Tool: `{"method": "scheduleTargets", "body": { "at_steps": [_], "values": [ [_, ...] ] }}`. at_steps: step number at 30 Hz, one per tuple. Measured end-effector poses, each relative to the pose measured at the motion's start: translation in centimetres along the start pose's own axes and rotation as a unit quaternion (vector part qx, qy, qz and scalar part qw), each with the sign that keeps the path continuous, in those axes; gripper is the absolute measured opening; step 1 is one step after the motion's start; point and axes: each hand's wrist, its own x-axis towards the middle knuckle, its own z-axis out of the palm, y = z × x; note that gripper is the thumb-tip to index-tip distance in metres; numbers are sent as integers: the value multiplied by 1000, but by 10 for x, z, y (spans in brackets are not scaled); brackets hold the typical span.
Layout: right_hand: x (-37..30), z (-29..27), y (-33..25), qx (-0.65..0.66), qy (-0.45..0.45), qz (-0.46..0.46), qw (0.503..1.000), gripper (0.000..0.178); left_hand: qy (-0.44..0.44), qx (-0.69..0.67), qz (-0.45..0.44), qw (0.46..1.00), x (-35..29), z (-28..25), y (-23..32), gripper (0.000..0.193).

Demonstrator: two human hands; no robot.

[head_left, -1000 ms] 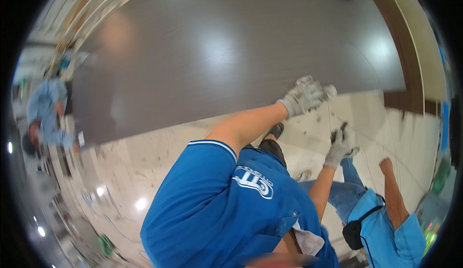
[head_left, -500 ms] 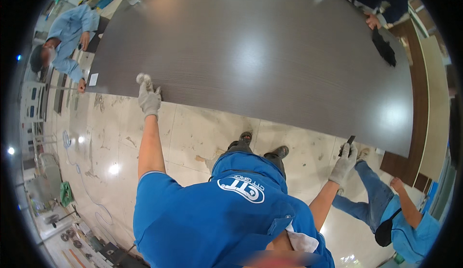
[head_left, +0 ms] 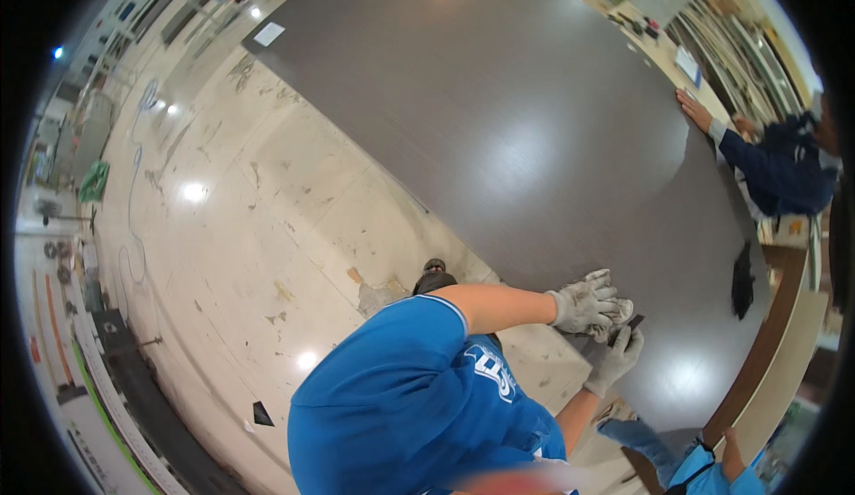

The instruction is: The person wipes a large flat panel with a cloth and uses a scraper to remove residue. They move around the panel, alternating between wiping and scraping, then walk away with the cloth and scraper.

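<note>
Both gloved hands are close together over the near edge of the big dark panel (head_left: 499, 139), toward its right end. Left hand (head_left: 583, 305) lies palm-down there, a pale wad (head_left: 622, 310) at its fingertips; can't tell if the fingers grip it or just press it. Right hand (head_left: 613, 363) is just beside it, closed on a small dark tool (head_left: 636, 322); contact between tool and panel is unclear. Step in hand looks like wiping or tidying that edge, probably detail work at one spot. Next move seems to call for light, flat pressure from the wad, with the tool held at a shallow angle so it doesn't mark the finish. Farther out, a black cloth (head_left: 742, 281) lies near the panel's right end, a co-worker's hand (head_left: 695, 110) rests at the far edge, and a white label (head_left: 269, 34) sits by the far-left corner. Scuffed floor (head_left: 267, 201) spreads to the left.
</note>
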Motion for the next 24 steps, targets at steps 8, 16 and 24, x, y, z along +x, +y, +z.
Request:
{"method": "scheduleTargets", "body": {
  "at_steps": [8, 16, 24],
  "values": [
    [27, 109, -49, 18, -110, 0, 994, 13, -77, 90, -149, 982, 33, -83, -176, 45],
    [23, 322, -137, 34, -233, 26, 971, 12, 71, 144, -528, 834, -203, -325, -440, 39],
    [27, 442, -172, -75, -219, -143, 962, 23, 313, 166, -808, 471, -669, -372, -440, 38]
  ]
}}
